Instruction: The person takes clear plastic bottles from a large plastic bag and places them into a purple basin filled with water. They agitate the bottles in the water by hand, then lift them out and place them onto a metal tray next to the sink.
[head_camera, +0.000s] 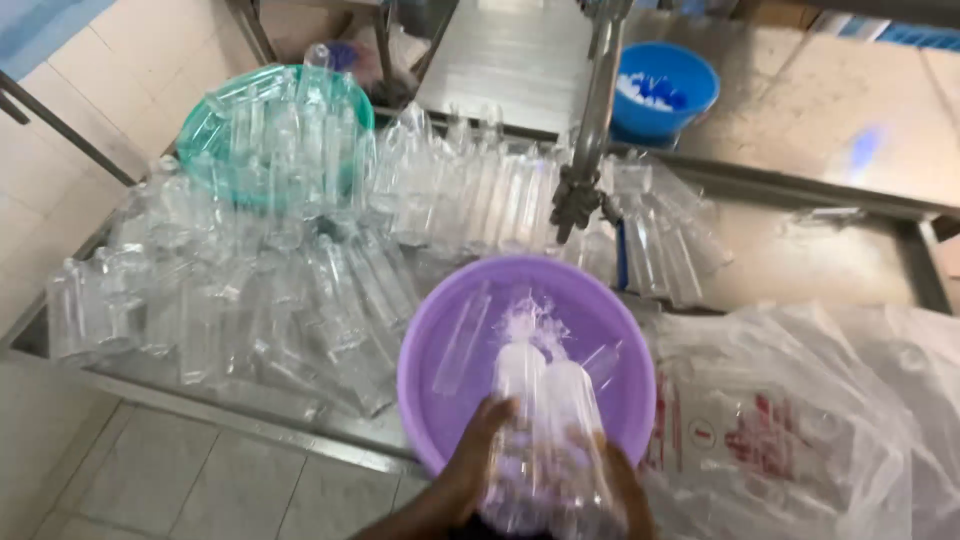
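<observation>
A purple plastic basin (440, 350) stands at the near edge of a steel sink, with water and a couple of clear plastic bottles lying in it. Both my hands are at its near rim. My left hand (470, 470) and my right hand (625, 490) clasp a bunch of clear plastic bottles (545, 420) between them, the necks pointing into the basin. The bottles are blurred by motion.
Several empty clear bottles (300, 270) lie heaped in the steel sink (60, 345) to the left and behind the basin. A green basin (200, 125) holds more bottles. A metal tap (590, 130) hangs over the purple basin. A blue bucket (690, 90) sits at back. Plastic bags (800, 420) lie right.
</observation>
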